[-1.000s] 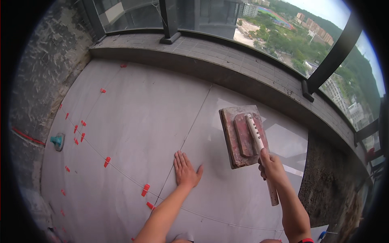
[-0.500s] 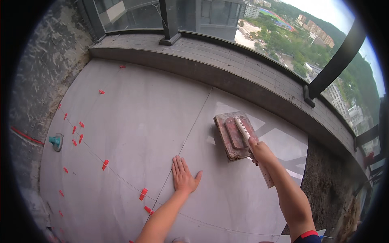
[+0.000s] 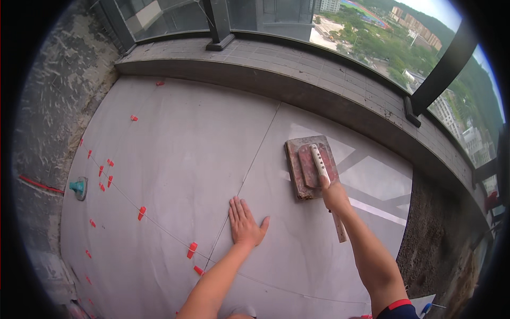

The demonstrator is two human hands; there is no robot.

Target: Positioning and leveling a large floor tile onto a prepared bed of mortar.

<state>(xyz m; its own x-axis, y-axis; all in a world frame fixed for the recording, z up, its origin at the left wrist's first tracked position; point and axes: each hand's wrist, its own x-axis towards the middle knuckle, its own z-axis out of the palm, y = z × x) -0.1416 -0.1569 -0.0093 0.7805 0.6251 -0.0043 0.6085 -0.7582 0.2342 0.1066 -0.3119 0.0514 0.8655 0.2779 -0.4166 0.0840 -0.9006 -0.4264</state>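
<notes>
Since a second ago, the right hand (image 3: pixel 333 195) has slid the grout float (image 3: pixel 311 166) up and away from the body, toward the 1 o'clock side of the floor, while the left hand (image 3: pixel 245 224) has stayed flat on the tile.

Nearest, at 6 o'clock, the left hand lies open, fingers spread, palm pressed on the large grey tile (image 3: pixel 191 143) just right of a thin joint line; it holds nothing. Red levelling clips (image 3: pixel 192 250) sit along the joints at its 7 o'clock.

Further out, the right hand's grip is closed around the near end of the float's pale handle (image 3: pixel 319 162), where the tool is best held. The float lies flat on the tile, a rectangular pad, reddish-brown and mortar-stained, its handle running lengthwise. It looks stiff and fairly light, likely to glide easily on the smooth tile.

Beyond, at 12 o'clock, a raised tiled curb (image 3: pixel 297 69) carries dark railing posts (image 3: pixel 219 24).
</notes>
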